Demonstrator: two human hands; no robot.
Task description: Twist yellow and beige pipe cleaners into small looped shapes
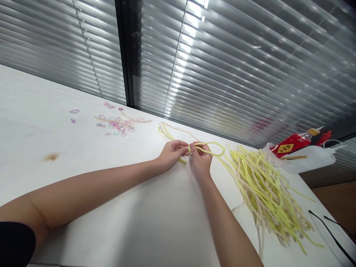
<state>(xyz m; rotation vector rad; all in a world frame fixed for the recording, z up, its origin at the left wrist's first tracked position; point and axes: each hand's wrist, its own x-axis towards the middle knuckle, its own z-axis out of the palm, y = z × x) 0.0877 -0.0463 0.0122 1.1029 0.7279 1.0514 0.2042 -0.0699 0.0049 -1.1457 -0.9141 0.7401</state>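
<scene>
Both my hands meet over the middle of the white table, fingertips close together. My left hand (174, 155) pinches a yellow cord, whose tail pokes out below the fingers. Wrapped round the same cord, my right hand (200, 160) is closed, and a rounded yellow cord loop (221, 149) sticks out to its right. Just beyond my left hand, loose yellow and beige cord ends (164, 130) lie on the table. The exact crossing of the cord between my fingertips is too small to make out.
To the right lies a big heap of yellow and beige cords (267, 189). Behind it are a red bottle (292, 145) and a white container (319, 159). Small coloured bands (118, 124) are scattered at the back left. Black glasses (333, 237) rest near the right edge, and window blinds (222, 74) border the table (91, 218).
</scene>
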